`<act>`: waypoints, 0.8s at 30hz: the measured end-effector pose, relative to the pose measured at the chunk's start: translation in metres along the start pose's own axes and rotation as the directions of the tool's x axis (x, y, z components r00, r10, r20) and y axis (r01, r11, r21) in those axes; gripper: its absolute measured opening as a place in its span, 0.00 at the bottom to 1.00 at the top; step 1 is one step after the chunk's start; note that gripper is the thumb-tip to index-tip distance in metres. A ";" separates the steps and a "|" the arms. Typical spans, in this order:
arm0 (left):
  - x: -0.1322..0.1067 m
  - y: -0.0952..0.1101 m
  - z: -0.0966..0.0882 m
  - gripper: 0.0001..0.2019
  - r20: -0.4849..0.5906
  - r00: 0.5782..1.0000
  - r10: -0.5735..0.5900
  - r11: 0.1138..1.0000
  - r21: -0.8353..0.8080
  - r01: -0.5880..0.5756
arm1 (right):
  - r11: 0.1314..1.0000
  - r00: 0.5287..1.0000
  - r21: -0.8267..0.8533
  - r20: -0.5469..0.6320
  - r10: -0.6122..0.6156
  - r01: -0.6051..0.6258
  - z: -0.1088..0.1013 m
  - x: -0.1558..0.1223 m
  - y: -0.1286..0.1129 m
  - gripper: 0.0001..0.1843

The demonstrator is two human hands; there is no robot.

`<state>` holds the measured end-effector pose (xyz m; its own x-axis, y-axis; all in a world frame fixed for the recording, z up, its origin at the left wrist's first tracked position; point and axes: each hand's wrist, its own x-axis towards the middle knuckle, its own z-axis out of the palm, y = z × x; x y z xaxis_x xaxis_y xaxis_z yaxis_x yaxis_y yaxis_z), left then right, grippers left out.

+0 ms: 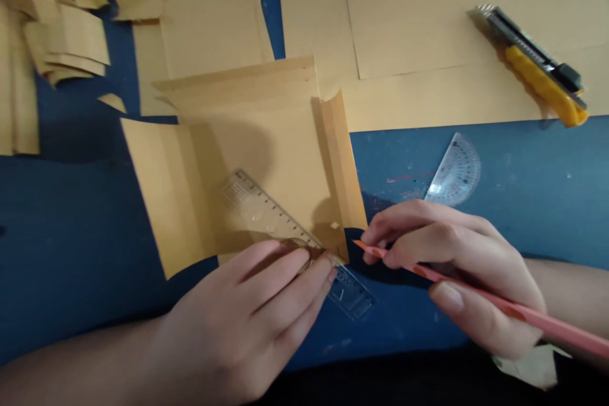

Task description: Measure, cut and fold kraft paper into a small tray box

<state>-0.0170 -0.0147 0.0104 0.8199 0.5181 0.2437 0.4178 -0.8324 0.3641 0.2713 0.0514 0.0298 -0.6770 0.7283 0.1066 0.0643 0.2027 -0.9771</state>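
A folded brown paper piece (pixel 247 158) with raised flaps lies on the blue mat (pixel 66 254). Across its lower right corner rests a clear plastic ruler (pixel 266 209). My left hand (pixel 247 323) presses flat on the ruler, fingers stretched out together over its lower part. My right hand (pixel 457 266) is closed around a pink pencil (pixel 499 307), whose tip sits just right of the paper's lower right corner, close to the ruler's edge.
A clear protractor (pixel 454 171) lies on the mat above my right hand. A yellow utility knife (pixel 537 66) rests on large brown sheets (pixel 428 25) at the back right. Folded brown paper pieces (pixel 61 32) are piled at the back left.
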 end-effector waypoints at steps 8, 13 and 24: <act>0.010 -0.004 -0.006 0.09 -0.007 1.000 0.001 0.999 -0.043 -0.001 | 0.992 0.998 0.117 -0.048 0.049 -0.043 0.003 -0.006 0.011 0.25; 0.017 -0.008 -0.005 0.12 -0.009 1.000 -0.024 0.998 -0.059 0.023 | 0.967 0.971 0.188 -0.137 0.197 -0.170 0.008 -0.010 0.008 0.24; 0.021 -0.008 -0.010 0.10 0.071 0.996 -0.058 0.974 -0.214 0.072 | 0.970 0.961 0.168 -0.187 0.204 -0.174 0.006 -0.012 0.014 0.23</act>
<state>-0.0068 0.0052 0.0218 0.8202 0.5498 0.1579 0.3817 -0.7316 0.5649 0.2759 0.0411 0.0133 -0.5005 0.8634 -0.0629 0.0565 -0.0399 -0.9976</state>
